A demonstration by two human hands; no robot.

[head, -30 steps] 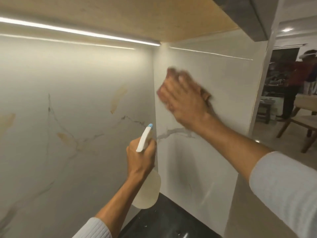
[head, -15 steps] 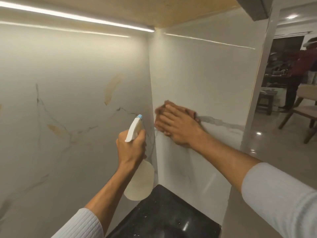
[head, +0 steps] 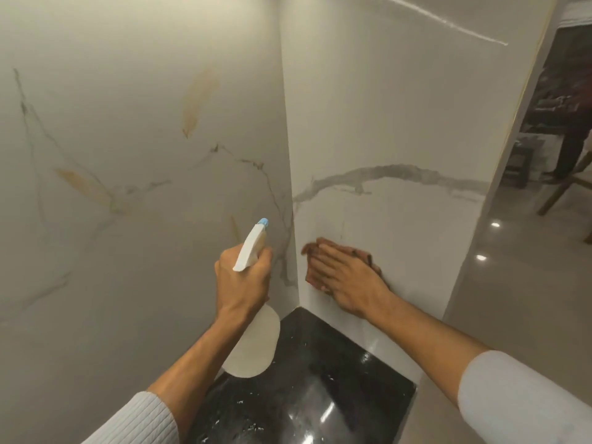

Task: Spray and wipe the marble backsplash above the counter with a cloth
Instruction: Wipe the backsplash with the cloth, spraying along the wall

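Note:
The white marble backsplash (head: 128,155) with grey and tan veins fills the left, and meets a marble side panel (head: 400,123) at an inside corner. My right hand (head: 344,278) lies flat on a brown cloth (head: 360,253), pressing it against the low part of the side panel just above the counter. Most of the cloth is hidden under the fingers. My left hand (head: 242,280) grips the neck of a white spray bottle (head: 251,341) with a blue nozzle tip, held upright near the corner and pointed at the backsplash.
A glossy black stone counter (head: 307,386) sits below both hands and ends at a right edge. Beyond the side panel, at the right, lie a shiny tiled floor (head: 512,299), a wooden chair leg (head: 563,190) and a person's legs (head: 568,149) far off.
My right hand has swept the cloth down the side panel from high up to just above the counter. The view has tilted down; the left hand keeps the bottle near the corner.

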